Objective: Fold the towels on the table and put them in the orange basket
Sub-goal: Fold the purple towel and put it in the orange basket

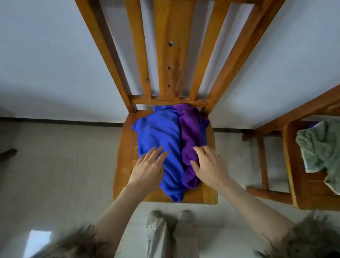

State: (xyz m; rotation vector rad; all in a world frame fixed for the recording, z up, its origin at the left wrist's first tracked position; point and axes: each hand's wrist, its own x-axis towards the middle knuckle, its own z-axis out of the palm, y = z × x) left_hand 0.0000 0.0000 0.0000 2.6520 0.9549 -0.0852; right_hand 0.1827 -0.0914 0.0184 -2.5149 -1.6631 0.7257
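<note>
1. The left hand lies with its fingers straight and slightly spread, fingertips resting on the blue towel; it grips nothing.
2. The right hand has its fingers bent at the knuckles and its thumb reaching toward the cloth, pressing on the purple towel. Whether the fingers pinch a fold of it or only rest on top cannot be told.
3. The two hands are apart, one on each towel, with the seam where the blue and purple cloth meet running between them.
4. Both towels lie crumpled side by side on the seat of a wooden chair, blue on the left, purple on the right, touching along their length. The blue one hangs a little over the front edge of the seat.
5. The chair's slatted back stands against a pale wall.
6. To the right, a second wooden chair carries a crumpled green towel on its seat, well apart from both hands.
7. Bare forearms reach in from below; the sleeves have furry cuffs, blurred at the bottom of the view.
8. The person's feet, in pale dotted fabric, stand on the tiled floor just in front of the first chair.
</note>
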